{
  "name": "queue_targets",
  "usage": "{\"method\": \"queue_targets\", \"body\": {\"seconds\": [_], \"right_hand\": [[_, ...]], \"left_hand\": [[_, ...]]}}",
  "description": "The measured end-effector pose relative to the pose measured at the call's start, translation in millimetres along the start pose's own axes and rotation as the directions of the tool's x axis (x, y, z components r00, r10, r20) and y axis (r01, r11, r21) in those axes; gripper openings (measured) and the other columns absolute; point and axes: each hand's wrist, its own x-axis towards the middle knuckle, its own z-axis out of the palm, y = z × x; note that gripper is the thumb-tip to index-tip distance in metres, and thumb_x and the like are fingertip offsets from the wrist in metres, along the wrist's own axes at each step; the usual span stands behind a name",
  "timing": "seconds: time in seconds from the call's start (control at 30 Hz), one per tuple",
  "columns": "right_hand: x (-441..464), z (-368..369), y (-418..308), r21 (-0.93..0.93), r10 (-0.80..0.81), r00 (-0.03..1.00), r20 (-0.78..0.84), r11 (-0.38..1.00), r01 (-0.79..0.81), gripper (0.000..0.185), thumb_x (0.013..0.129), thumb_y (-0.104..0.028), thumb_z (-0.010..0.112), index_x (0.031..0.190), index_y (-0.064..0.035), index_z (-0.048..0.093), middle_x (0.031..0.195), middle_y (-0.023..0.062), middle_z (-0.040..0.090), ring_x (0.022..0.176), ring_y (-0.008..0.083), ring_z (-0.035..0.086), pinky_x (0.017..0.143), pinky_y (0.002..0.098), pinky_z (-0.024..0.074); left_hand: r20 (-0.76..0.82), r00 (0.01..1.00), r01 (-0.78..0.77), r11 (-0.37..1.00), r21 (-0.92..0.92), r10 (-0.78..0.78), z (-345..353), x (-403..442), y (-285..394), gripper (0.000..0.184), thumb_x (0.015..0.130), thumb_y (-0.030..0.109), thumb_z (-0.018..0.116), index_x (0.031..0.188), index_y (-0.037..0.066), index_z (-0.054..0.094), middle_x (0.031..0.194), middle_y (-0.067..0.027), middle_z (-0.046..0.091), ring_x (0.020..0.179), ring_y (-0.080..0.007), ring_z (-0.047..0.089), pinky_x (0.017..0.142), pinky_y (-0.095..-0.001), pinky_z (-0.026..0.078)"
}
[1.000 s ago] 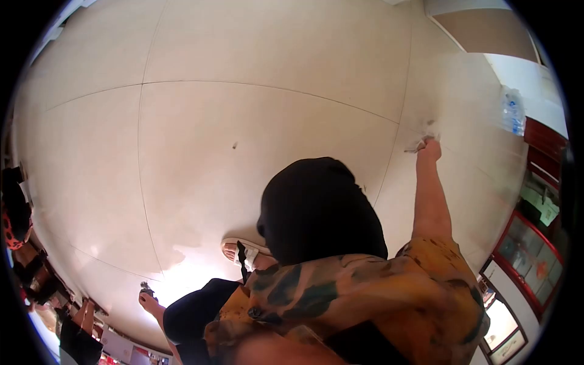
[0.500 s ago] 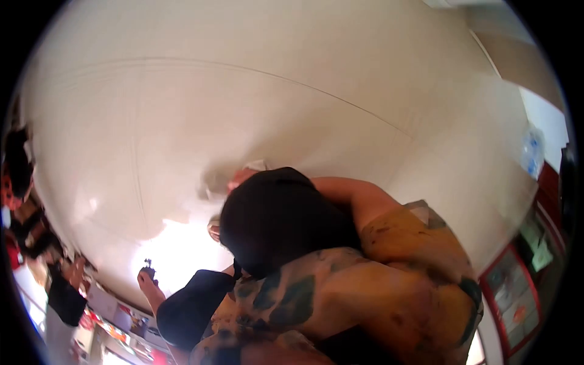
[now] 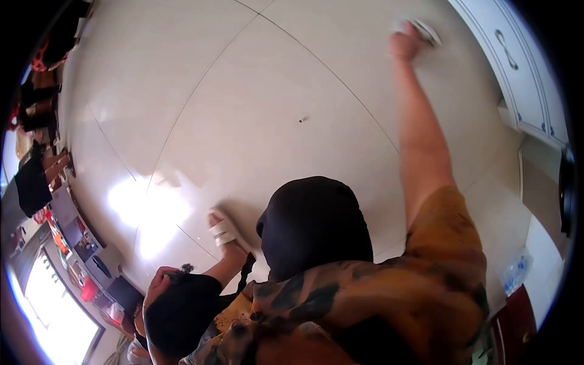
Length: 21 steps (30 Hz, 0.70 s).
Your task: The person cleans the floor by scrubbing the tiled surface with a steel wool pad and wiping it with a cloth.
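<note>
My right hand is stretched far out over the tiled floor at the upper right. Its fingers are closed on a white cloth, pressed down on the tiles and partly blurred. Beside my black-clad left knee, at the lower left, is my left hand. A dark, ragged clump pokes out of its closed fingers; what it is made of I cannot tell. Between the two hands a small dark speck lies on the tiles.
A white cabinet with a metal handle borders the floor at the right. Further down stand a clear plastic bottle and dark red furniture. My sandalled foot is in front. Shelves with goods and a window are at left.
My right arm has swung from in front of my knee far out to the upper right with the cloth. My view has turned, bringing in the cabinet; my left hand is now closer to my knee.
</note>
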Motion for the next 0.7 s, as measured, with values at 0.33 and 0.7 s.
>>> {"method": "queue_targets", "body": {"seconds": [0.33, 0.7], "right_hand": [[-353.4, -117.2, -275.8, 0.773, -0.788, 0.036, 0.615, 0.593, -0.225, 0.013, 0.083, -0.021, 0.053, 0.079, -0.0129, 0.062, 0.078, 0.0081, 0.060, 0.081, 0.0278, 0.057, 0.070, 0.0401, 0.0448], [-59.4, -231.7, -53.2, 0.129, 0.178, 0.903, 0.391, 0.961, -0.246, 0.045, 0.082, 0.000, 0.060, 0.127, -0.0005, 0.051, 0.115, 0.0078, 0.061, 0.099, 0.0138, 0.058, 0.086, 0.0264, 0.0458]], "left_hand": [[-0.219, 0.971, -0.076, 0.992, 0.105, 0.098, -43.5, 10.7, -40.4, 0.034, 0.099, 0.033, 0.040, 0.114, 0.005, 0.052, 0.095, -0.0036, 0.059, 0.085, -0.0105, 0.055, 0.076, -0.0229, 0.045], [-0.255, 0.966, 0.060, 0.998, 0.035, -0.049, -44.8, 7.6, -78.6, 0.033, 0.098, 0.034, 0.042, 0.114, 0.007, 0.051, 0.095, -0.0023, 0.058, 0.085, -0.0098, 0.054, 0.073, -0.0224, 0.044]]}}
